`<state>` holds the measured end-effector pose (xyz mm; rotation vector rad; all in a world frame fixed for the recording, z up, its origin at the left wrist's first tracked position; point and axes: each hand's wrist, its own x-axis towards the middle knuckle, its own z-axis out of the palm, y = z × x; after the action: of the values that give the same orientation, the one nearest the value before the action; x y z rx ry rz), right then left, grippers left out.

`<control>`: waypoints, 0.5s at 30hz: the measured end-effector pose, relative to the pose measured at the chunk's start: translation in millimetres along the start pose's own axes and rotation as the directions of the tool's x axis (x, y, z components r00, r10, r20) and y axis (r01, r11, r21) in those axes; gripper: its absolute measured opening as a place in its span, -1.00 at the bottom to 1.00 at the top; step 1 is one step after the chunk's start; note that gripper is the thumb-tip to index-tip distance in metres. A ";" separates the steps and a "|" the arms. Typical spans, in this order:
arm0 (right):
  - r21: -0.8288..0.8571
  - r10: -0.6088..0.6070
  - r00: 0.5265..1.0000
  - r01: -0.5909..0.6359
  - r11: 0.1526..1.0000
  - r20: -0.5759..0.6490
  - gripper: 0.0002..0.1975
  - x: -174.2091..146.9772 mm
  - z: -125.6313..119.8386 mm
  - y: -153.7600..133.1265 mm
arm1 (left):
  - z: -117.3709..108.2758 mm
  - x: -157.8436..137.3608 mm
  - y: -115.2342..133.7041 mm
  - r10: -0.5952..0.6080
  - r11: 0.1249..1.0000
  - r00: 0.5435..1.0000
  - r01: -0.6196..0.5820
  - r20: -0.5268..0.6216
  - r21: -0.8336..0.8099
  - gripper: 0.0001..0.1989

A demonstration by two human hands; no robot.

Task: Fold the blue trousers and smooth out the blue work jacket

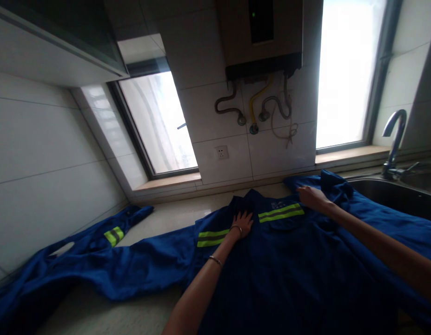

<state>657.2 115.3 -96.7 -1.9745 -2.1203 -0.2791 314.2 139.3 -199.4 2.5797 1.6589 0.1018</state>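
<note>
A dark blue work jacket with yellow-green and grey reflective stripes lies spread over the counter, its collar toward the wall. Flat on its chest, beside the left stripe, rests my left hand with the fingers spread. My right hand is closed on the jacket's cloth near the shoulder, just right of the other stripe. One sleeve stretches out to the left. More blue cloth lies to the right, by the sink.
Further left, another blue garment part with a reflective band lies against the tiled wall. A sink with a tall faucet is at the right. A water heater with hoses hangs above, between two windows. Light counter shows behind the sleeve.
</note>
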 end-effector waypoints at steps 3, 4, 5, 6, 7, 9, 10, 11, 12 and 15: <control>0.011 -0.017 0.990 0.016 1.000 0.138 -0.72 -44.8 -19.0 -9.0 | 3.4 3.0 -1.8 -0.006 1.000 1.000 0.006 -0.001 0.027 -0.45; 0.035 0.007 0.974 -0.016 0.999 0.227 -0.63 -65.2 -22.0 -5.0 | 4.1 3.7 -2.1 -0.009 0.999 1.000 0.009 -0.002 0.036 -0.45; 0.072 0.029 0.944 -0.056 0.996 0.328 -0.55 -87.5 -22.6 1.0 | 4.6 4.1 -2.2 -0.012 0.999 1.000 0.012 -0.005 0.043 -0.46; 0.119 0.038 0.895 -0.101 0.988 0.444 -0.48 -110.9 -20.7 8.0 | 4.8 4.4 -2.3 -0.014 0.999 1.000 0.014 -0.009 0.047 -0.46; 0.167 0.040 0.844 -0.151 0.974 0.534 -0.42 -134.2 -16.6 15.2 | 5.0 4.6 -2.3 -0.013 0.999 1.000 0.014 -0.016 0.049 -0.46; 0.261 0.029 0.794 -0.233 0.937 0.607 -0.40 -177.0 -4.3 26.7 | 4.9 4.8 -2.3 -0.007 0.999 1.000 0.008 -0.028 0.047 -0.46; 0.301 0.043 0.808 -0.269 0.915 0.588 -0.45 -194.9 2.4 30.3 | 4.7 4.9 -2.3 -0.006 0.999 1.000 0.007 -0.030 0.046 -0.46; 0.338 0.072 0.834 -0.298 0.893 0.546 -0.51 -210.0 8.6 32.3 | 4.4 5.1 -2.2 -0.007 0.999 0.999 0.008 -0.031 0.045 -0.46; 0.371 0.114 0.864 -0.325 0.870 0.490 -0.56 -222.4 13.7 32.8 | 4.1 5.4 -2.1 -0.009 0.999 1.000 0.011 -0.029 0.047 -0.46; 0.459 0.221 0.899 -0.390 0.799 0.379 -0.59 -249.9 21.6 28.1 | 3.2 6.0 -1.7 -0.017 0.998 1.000 0.018 -0.018 0.053 -0.46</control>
<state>700.7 -114.5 -191.5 -2.0520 -1.7121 0.6474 315.5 145.4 -202.6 2.6097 1.7128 0.0812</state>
